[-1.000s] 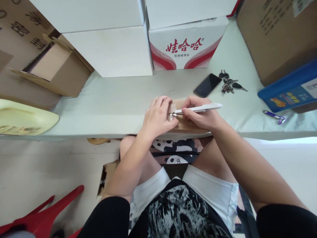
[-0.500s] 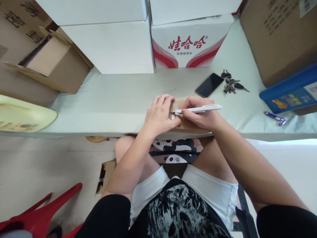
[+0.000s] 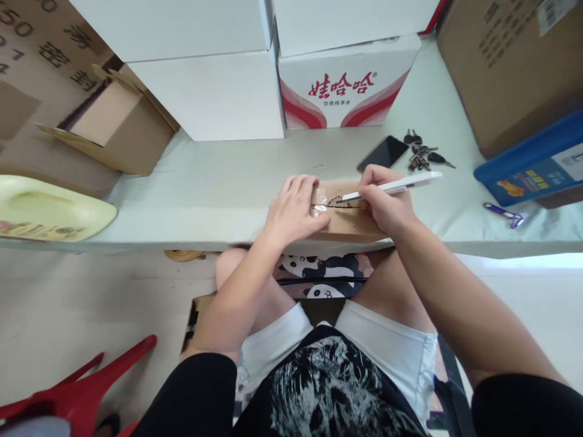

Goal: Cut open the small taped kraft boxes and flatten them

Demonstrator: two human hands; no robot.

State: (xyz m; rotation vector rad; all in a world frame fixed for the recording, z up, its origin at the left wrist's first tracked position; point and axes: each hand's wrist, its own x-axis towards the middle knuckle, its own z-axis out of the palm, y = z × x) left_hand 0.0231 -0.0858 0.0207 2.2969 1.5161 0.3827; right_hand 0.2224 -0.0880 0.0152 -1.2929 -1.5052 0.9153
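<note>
Both hands: saw them at one small brown box (image 3: 348,227). Pinched a thin white tool (image 3: 416,180) in the right hand (image 3: 387,197), close to its tip; could not tell blade from pen. Laid the left hand (image 3: 294,207) over the box's left end, with thumb on top; could not tell how tightly. Might have slipped with the tip and hurt that thumb, from pushing too hard on the dark slit (image 3: 348,207) near it. Might have snagged on the torn edge or the clear tape (image 3: 320,199), or let the box slide by holding too loosely. Found the box under the left hand, reaching across to the right hand, flat on the pale cloth (image 3: 218,182). Saw, past the box's far right corner, a dark phone (image 3: 383,153), then keys (image 3: 419,152). Saw a red-and-white carton (image 3: 339,91) behind the box, well apart.
</note>
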